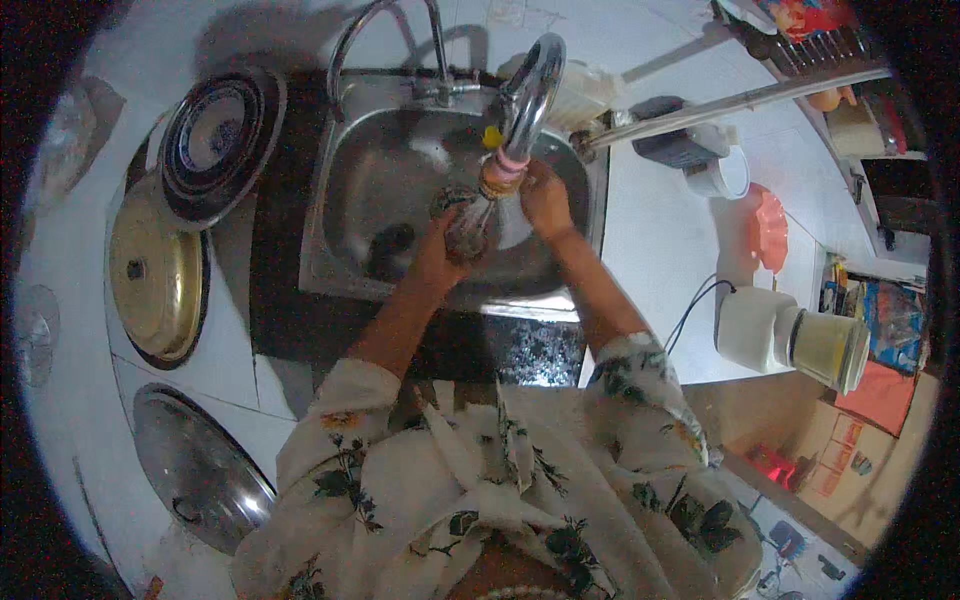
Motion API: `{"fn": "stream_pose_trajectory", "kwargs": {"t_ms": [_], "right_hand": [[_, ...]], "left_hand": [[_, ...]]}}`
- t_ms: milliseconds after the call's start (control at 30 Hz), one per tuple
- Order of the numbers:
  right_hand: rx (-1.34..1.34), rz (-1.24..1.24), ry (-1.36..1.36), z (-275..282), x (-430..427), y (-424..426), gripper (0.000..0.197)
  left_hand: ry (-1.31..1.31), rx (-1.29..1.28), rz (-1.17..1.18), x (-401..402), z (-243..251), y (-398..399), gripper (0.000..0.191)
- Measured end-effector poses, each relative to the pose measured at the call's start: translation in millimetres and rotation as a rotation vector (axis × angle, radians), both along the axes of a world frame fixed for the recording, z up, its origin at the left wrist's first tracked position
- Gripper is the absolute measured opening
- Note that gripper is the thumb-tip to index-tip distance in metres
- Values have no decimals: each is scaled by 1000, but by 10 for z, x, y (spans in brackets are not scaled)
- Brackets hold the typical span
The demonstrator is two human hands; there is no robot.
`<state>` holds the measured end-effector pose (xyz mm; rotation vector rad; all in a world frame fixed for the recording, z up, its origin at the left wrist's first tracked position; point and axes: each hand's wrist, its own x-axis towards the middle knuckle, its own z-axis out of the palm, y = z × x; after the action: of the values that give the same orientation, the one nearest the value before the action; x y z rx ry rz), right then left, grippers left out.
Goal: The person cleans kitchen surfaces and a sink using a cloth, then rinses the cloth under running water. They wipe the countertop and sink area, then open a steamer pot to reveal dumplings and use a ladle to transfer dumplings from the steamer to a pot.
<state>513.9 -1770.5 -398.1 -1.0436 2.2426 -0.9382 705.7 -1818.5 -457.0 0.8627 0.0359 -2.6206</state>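
Both hands are inside a stainless steel sink, under a chrome tap with a pink and orange nozzle. Water streams from the nozzle. My left hand is curled round a small, dark-looking round vessel, which the stream strikes; blur hides its exact kind. On the other side of the stream, my right hand is beside a pale, thin-looking item. The nozzle partly hides the right fingers, so their grip on it is unclear. A dark round patch shows in the sink's lower left.
Left of the sink are a tilted patterned plate, a gold-coloured lid and a steel lid. On the right counter are a white cup, a coral wavy-edged dish and a white corded appliance. A second curved tap rises behind.
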Motion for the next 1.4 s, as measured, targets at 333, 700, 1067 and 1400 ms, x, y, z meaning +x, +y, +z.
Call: {"fn": "stream_pose_trajectory", "kwargs": {"t_ms": [333, 700, 1067, 1400], "right_hand": [[-100, 171, 193, 92, -682, -232, 31], [-154, 69, -912, -354, 251, 423, 23], [-223, -70, -1273, 47, 398, 531, 21], [-96, 522, 601, 216, 1063, 531, 30]], "left_hand": [[65, 33, 70, 121, 91, 68, 39], [-227, -165, -146, 83, 309, 86, 53], [-88, -199, -39, 84, 386, 95, 48], [-70, -114, 61, 40, 318, 207, 26]]}}
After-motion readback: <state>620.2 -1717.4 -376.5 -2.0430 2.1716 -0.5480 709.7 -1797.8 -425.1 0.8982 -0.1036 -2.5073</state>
